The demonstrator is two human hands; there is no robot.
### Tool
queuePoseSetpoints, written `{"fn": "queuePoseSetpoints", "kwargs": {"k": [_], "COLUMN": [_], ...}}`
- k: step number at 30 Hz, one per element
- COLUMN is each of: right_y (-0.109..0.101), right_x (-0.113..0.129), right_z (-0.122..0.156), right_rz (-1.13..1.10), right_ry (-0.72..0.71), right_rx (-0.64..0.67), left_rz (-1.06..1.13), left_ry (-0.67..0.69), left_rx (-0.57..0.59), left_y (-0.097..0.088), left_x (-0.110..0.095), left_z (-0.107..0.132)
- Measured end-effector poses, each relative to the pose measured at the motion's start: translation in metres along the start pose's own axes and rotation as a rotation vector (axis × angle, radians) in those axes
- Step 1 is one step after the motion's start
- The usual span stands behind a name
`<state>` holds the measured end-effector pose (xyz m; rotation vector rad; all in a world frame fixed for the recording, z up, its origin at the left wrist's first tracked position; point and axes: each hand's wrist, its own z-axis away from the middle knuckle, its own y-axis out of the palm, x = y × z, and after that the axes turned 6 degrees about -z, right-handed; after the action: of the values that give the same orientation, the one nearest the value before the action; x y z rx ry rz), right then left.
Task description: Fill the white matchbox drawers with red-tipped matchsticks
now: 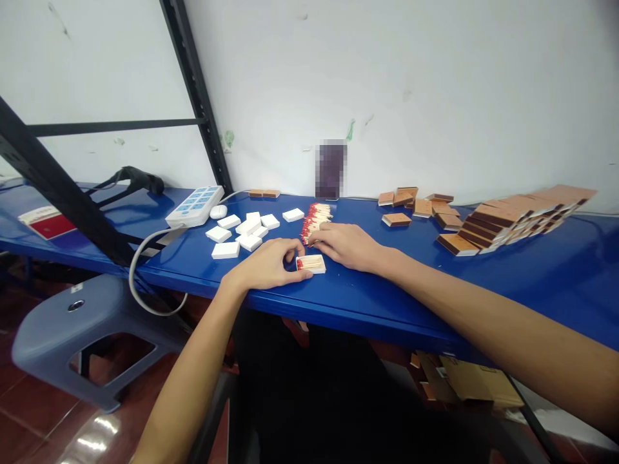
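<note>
A small white tray (312, 263) filled with red-tipped matches lies on the blue table (556, 277). My left hand (268, 264) grips this tray between thumb and fingers from its left side. My right hand (345, 246) rests just right of the tray, fingers curled at the near end of a loose pile of matches (315, 219); whether it pinches matches is hidden. Several empty white trays (244, 231) lie to the left of the pile.
Brown matchbox sleeves (418, 207) lie scattered at the back right, and a long leaning row of them (517, 219) runs further right. A white power strip (195, 206) and cable sit left. A grey stool (72, 328) stands below. Black shelf struts cross the left.
</note>
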<state>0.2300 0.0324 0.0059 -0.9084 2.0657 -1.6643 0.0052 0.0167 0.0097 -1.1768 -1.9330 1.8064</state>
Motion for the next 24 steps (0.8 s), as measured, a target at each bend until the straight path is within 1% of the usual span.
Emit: {"fn": "queuePoseSetpoints", "kwargs": {"k": [4, 8, 17, 24], "right_y": [-0.0008, 0.0003, 0.0000, -0.0031], "right_x": [0.0025, 0.0016, -0.0025, -0.0055], "right_z": [-0.0029, -0.0040, -0.0023, -0.0052], "right_rz": [-0.009, -0.102, -0.215, -0.181], "right_ry": [0.034, 0.074, 0.047, 0.029], "right_rx": [0.042, 0.069, 0.109, 0.148], "left_rz": [-0.003, -0.012, -0.006, -0.006], "left_ry": [0.004, 0.003, 0.015, 0.013], "left_rx": [0.001, 0.000, -0.004, -0.005], "left_y": [0.0009, 0.0009, 0.0009, 0.0007], "left_x": [0.0007, 0.0004, 0.0012, 0.0009], "left_z": [0.0000, -0.0002, 0.0002, -0.0001]}}
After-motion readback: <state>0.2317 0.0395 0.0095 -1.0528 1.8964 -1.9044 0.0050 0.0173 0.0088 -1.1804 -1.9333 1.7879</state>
